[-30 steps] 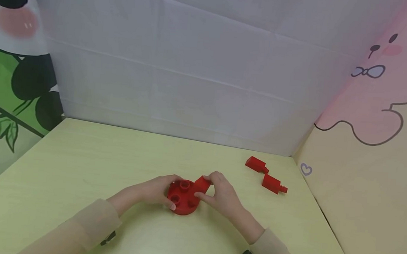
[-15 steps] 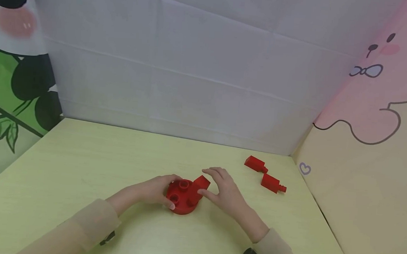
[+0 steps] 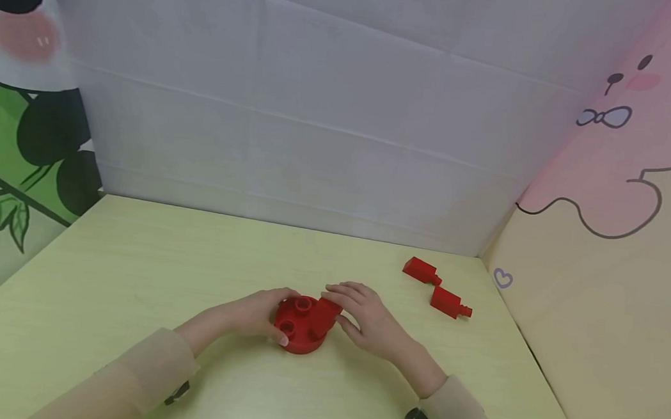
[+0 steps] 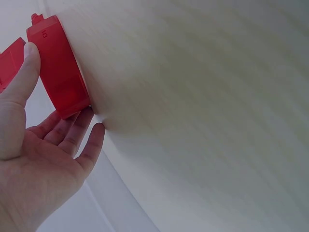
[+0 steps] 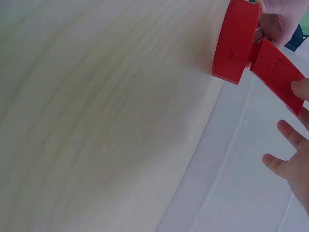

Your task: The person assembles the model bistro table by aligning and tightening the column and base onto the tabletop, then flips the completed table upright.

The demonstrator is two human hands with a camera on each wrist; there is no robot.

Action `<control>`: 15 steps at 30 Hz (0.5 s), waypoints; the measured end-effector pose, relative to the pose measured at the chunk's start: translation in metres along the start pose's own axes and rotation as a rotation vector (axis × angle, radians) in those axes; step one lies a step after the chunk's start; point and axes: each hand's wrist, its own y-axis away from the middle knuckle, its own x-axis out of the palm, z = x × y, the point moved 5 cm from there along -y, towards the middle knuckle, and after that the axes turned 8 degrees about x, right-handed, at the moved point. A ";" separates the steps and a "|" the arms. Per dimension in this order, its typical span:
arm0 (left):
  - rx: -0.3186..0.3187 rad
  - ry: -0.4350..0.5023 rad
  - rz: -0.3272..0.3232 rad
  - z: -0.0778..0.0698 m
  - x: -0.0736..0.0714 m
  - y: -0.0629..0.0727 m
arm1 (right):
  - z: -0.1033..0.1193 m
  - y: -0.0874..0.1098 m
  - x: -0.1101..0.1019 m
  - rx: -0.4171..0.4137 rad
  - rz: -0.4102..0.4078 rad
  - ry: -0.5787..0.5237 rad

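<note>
A round red plastic base (image 3: 303,347) with raised sockets lies on the table. My left hand (image 3: 254,313) grips its left side; the left wrist view shows the thumb on one side of the base (image 4: 57,63) and fingers on the other. A red block (image 3: 324,316) stands tilted over the base's right side, its narrow end at a socket. How deep that end sits is hidden. My right hand (image 3: 371,321) holds the block's upper end, and in the right wrist view the thumb lies on one face of the block (image 5: 276,72), with fingers behind it.
Two more red blocks, a farther one (image 3: 421,270) and a nearer one (image 3: 448,303), lie on the pale table (image 3: 195,246) at the back right, each with a narrow peg end. A white sheet (image 3: 319,106) hangs behind the table; printed panels flank it.
My right fingers lifted off the block half a second ago and are now back around its top. The block's tilt has shifted slightly. My left hand has stayed on the base.
</note>
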 end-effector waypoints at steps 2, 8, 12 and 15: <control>0.013 -0.003 -0.001 0.000 0.000 0.000 | 0.000 0.000 0.001 -0.007 -0.011 0.003; 0.038 0.004 0.000 0.000 0.000 0.001 | 0.000 0.001 0.000 0.002 -0.036 -0.008; 0.034 0.008 0.001 0.001 0.000 0.000 | -0.002 0.003 -0.001 0.051 -0.038 -0.029; 0.029 0.013 0.000 0.002 0.000 0.000 | -0.003 0.003 -0.001 0.094 -0.032 -0.050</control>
